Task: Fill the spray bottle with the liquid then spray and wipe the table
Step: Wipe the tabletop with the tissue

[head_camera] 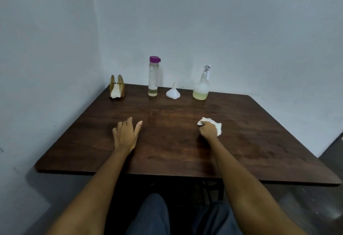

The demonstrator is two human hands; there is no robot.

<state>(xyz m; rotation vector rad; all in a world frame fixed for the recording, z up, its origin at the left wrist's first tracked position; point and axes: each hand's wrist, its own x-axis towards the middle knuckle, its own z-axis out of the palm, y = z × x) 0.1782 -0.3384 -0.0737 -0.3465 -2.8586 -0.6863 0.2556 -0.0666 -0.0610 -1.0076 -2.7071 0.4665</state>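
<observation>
Broadly, a dark wooden table (167, 151) fills the middle of the view, set into a corner of pale walls. Along its far edge stand four things in a row, well apart from both hands: a napkin holder (117, 88) at the left, then a tall clear bottle (153, 76) with a purple cap and a little liquid at its bottom, a white funnel (173, 92) lying mouth-down, and the spray bottle (201, 84) at the right, holding yellowish liquid in its lower part. The spray bottle stands beyond the right hand, further back on the table.

The left hand (126, 135) rests flat on the wood, fingers straight and loosely spread, holding nothing. The right hand (208, 129) is curled round a crumpled white tissue (219, 128), gripping it against the tabletop; tissue shows at both sides of the fist.
</observation>
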